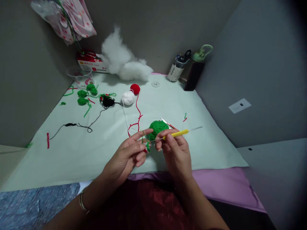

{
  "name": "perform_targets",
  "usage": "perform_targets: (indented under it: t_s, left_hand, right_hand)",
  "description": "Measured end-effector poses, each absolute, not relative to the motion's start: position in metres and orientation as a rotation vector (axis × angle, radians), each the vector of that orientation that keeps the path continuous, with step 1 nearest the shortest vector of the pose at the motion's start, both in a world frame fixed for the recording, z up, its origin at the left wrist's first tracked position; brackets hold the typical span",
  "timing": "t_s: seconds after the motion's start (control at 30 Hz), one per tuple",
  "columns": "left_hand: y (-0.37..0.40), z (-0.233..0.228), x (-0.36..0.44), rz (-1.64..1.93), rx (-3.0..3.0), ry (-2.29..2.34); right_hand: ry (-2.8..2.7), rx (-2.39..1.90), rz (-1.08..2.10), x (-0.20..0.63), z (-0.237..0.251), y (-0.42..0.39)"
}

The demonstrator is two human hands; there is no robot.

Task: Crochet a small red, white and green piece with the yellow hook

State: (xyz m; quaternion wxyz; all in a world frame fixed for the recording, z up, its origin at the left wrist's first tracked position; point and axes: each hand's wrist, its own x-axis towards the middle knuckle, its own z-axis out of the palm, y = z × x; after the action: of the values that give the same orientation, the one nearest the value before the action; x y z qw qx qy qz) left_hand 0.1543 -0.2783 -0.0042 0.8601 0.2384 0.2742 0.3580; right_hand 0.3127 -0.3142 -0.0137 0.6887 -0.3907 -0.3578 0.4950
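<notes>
Crochet hook (178,133), long axis level, tip leftward, pinched in right hand (176,150); small crochet piece (147,147) gripped by left hand (128,156), touching the tip.

Both forearms reach forward, and the hands meet near the middle. The left hand (128,153) has its index finger stretched out (other fingers curled). The right hand (174,150) is closed in a pinch.

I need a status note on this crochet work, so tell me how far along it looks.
Done: three small green pieces lie finished near the table's far left. In hand: the left hand pinches a small red, white and green piece, and the right hand holds a yellow-handled hook. Left: green yarn ball, white ball, red ball and stuffing remain.
</notes>
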Motion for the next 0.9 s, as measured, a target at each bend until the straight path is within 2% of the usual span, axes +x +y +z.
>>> perform_targets:
  t_s: [0.2, 0.57, 0.9]
  left_hand:
    - [-0.278, -0.006, 0.155, 0.784, 0.596, 0.568]
    - [-0.286, -0.006, 0.158, 0.88, 0.839, 0.652]
    - [-0.285, -0.006, 0.156, 0.932, 0.841, 0.668]
  right_hand:
    - [-0.713, -0.848, 1.23, 0.315, -0.013, -0.313]
    - [-1.125, -0.94, 0.909, 0.313, -0.02, -0.322]
    - [-1.01, -0.863, 1.018, 0.316, -0.018, -0.32]
